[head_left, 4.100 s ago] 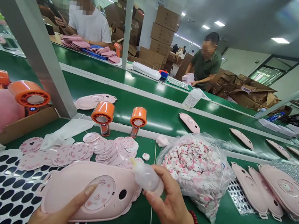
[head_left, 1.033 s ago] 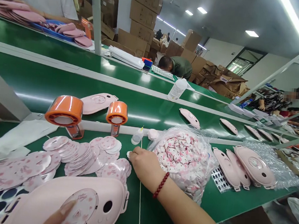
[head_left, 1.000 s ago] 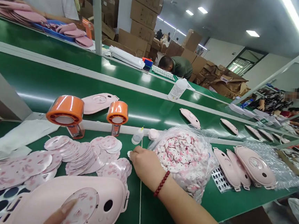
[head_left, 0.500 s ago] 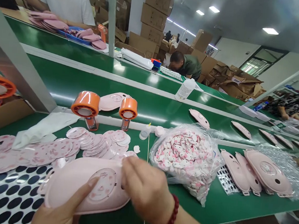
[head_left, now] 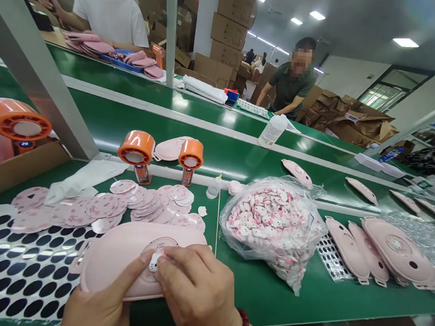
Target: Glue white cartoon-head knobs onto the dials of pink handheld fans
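Observation:
My left hand (head_left: pixel 101 297) grips a pale pink, oval plastic lid (head_left: pixel 113 250) with end tabs, its thumb lying across the top. A round printed disc (head_left: pixel 162 242) is set in the middle of the lid, partly covered by my fingers. My right hand (head_left: pixel 202 288) is closed in a pinch on a small white cat-face piece (head_left: pixel 154 262), held at the disc; whether it is pressed flat cannot be made out. Just beyond, a clear plastic bag (head_left: pixel 230 230) is full of similar pieces. Loose printed discs (head_left: pixel 149 205) lie in heaps behind the lid.
On the left lies a sheet of black ovals (head_left: pixel 13 272). Orange handheld fans (head_left: pixel 137 151), a small dropper bottle (head_left: pixel 214 187) and a white bottle (head_left: pixel 272 130) stand farther back. More pink lids (head_left: pixel 388 249) rest at the right. Two people are across the bench.
My right hand has moved left from the lid's right end to its middle, where the cat-face piece now shows. The person in the dark green shirt has straightened up.

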`<state>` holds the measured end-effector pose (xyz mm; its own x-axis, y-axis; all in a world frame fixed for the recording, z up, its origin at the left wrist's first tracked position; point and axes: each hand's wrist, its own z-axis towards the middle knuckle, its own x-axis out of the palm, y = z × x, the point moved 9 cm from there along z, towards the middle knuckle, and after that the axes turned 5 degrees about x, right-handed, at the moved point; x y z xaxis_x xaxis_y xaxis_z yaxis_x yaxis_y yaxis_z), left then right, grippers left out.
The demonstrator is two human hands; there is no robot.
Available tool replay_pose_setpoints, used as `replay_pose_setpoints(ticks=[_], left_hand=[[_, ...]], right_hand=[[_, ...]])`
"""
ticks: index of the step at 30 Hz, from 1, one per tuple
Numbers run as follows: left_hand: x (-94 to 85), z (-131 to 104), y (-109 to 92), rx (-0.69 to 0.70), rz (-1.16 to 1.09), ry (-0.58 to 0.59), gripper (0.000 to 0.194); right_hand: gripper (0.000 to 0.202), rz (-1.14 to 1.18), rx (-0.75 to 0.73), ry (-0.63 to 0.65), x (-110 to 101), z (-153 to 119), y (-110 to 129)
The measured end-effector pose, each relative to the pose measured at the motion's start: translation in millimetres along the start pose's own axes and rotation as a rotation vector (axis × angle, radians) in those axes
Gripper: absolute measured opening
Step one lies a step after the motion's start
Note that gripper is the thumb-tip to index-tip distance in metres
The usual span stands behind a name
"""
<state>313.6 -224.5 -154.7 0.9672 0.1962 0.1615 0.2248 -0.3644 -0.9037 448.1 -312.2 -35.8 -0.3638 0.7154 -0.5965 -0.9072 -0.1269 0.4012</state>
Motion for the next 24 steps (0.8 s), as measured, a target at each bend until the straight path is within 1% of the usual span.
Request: replay_pose_setpoints(ticks=[4, 6, 8, 10, 11, 12, 14, 16, 17, 18, 20, 22, 24], left_hand=[[-6.2, -4, -1, 0.012, 0.05, -0.037, 0.047], [-8.2, -5, 1, -0.007, 0.052, -0.033, 0.043], [-9.5, -5, 3, -0.032, 0.048, -0.032, 0.039], [-7.3, -5, 3, -0.057, 0.019, -0.021, 0.042], [-4.7, -6, 2, -0.065, -0.015, -0.011, 0.047], [-1.0, -6, 1, -0.074, -0.05, 0.01, 0.052], [7.4, -8, -1, -0.092, -0.098, 0.073, 0.063], [11.5, -9, 0, -0.112, -0.097, 0.13, 0.072], [11.4, -10, 2, -0.126, -0.089, 0.152, 0.077], [10.6, -11, 5, -0.143, -0.093, 0.172, 0.082], [7.9, -13, 12, -0.179, -0.135, 0.2, 0.086], [7.2, -16, 17, -0.204, -0.165, 0.22, 0.087], [8.7, -20, 15, -0.187, -0.143, 0.222, 0.092]], right_hand=[[0.019, -0.087, -0.057, -0.003, 6, -8, 12], [0.022, -0.115, -0.099, 0.019, 10, -13, 16], [0.023, -0.093, -0.116, 0.077, 13, -15, 14], [0.02, -0.002, -0.092, 0.129, 12, -11, 5], [0.018, 0.056, -0.046, 0.132, 9, -7, -3], [0.017, 0.114, 0.036, 0.125, 5, -3, -14], [0.026, 0.252, 0.286, 0.143, 4, 2, -44], [0.041, 0.449, 0.569, 0.251, 18, -3, -69], [0.044, 0.559, 0.679, 0.311, 27, -8, -75], [0.043, 0.657, 0.757, 0.345, 33, -12, -78], [0.037, 0.78, 0.838, 0.33, 37, -17, -79], [0.036, 0.804, 0.859, 0.282, 36, -18, -79], [0.035, 0.789, 0.852, 0.267, 35, -18, -77]])
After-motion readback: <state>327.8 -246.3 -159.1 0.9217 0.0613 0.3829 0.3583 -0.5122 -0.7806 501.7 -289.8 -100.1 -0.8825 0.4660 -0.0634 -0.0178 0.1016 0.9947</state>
